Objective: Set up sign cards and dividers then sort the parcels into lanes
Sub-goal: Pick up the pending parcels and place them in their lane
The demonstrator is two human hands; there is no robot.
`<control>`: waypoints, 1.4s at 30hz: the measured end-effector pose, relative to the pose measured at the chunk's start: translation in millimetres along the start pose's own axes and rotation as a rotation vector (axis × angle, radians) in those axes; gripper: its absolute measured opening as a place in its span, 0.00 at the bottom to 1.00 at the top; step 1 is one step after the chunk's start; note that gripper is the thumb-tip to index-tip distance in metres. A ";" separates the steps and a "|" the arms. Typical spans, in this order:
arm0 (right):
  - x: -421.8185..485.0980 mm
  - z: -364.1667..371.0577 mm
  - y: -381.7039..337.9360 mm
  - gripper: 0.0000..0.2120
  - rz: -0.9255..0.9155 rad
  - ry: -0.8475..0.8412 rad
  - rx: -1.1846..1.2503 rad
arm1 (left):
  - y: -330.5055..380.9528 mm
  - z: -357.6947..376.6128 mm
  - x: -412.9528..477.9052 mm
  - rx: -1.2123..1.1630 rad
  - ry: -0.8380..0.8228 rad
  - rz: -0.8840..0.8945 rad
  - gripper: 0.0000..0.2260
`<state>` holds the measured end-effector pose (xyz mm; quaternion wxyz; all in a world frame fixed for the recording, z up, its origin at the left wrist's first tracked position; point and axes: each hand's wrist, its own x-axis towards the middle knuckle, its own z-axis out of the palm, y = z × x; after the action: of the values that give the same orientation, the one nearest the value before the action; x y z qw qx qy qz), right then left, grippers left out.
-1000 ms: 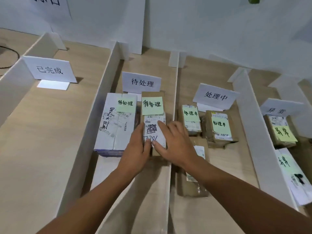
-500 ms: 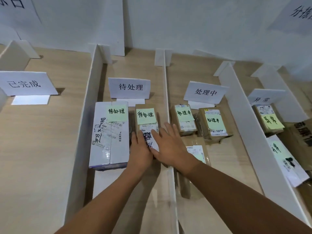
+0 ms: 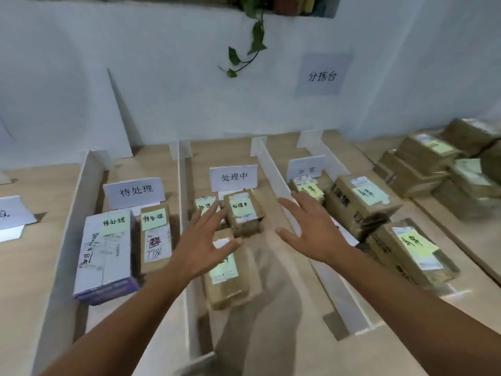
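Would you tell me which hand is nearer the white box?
Left. The left hand hovers one lane right of the white box; the right hand is farther right.

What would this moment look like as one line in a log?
left hand: open, above 处理中-lane parcel | right hand: open, above divider | nothing held

The left hand (image 3: 202,246) and right hand (image 3: 311,230) hover with fingers spread — a brown parcel (image 3: 244,213) lies between them, a second parcel (image 3: 230,290) beneath the left hand.
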<state>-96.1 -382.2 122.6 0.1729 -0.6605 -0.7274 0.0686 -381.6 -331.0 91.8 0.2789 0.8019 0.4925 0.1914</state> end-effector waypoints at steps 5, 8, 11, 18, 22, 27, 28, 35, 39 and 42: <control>-126.1 -103.3 93.7 0.34 0.035 0.078 -0.085 | 160.7 76.1 6.0 0.026 -0.052 0.168 0.50; -203.0 -155.2 158.5 0.36 0.116 0.124 -0.089 | 259.4 139.8 9.0 0.007 -0.039 0.291 0.50; -274.2 -188.0 218.1 0.37 0.195 0.145 -0.080 | 344.7 204.6 3.1 -0.092 -0.112 0.338 0.52; -362.0 -232.9 357.7 0.36 0.347 0.220 -0.052 | 458.1 320.9 29.2 -0.224 -0.228 0.400 0.48; -361.8 -244.0 427.5 0.36 0.385 0.207 -0.019 | 503.4 369.8 72.4 -0.194 -0.208 0.385 0.51; -347.3 -258.5 528.2 0.37 0.405 0.189 0.030 | 559.3 440.3 150.1 -0.243 -0.186 0.347 0.50; -343.9 -265.0 549.9 0.37 0.418 0.185 0.041 | 573.1 454.3 166.5 -0.257 -0.187 0.345 0.50; -317.8 -328.3 689.7 0.35 0.400 0.169 -0.001 | 670.3 518.6 256.6 -0.264 -0.194 0.345 0.49; -296.7 -349.1 767.0 0.34 0.365 0.172 0.041 | 709.4 546.0 303.6 -0.216 -0.156 0.319 0.49; -271.1 -353.7 836.0 0.32 0.340 0.194 0.139 | 730.4 576.7 346.7 -0.193 -0.132 0.275 0.46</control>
<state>826.7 -595.9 133.8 0.2733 -0.7638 -0.5787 0.0830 605.9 -431.9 122.7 0.3574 0.8422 0.3379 0.2209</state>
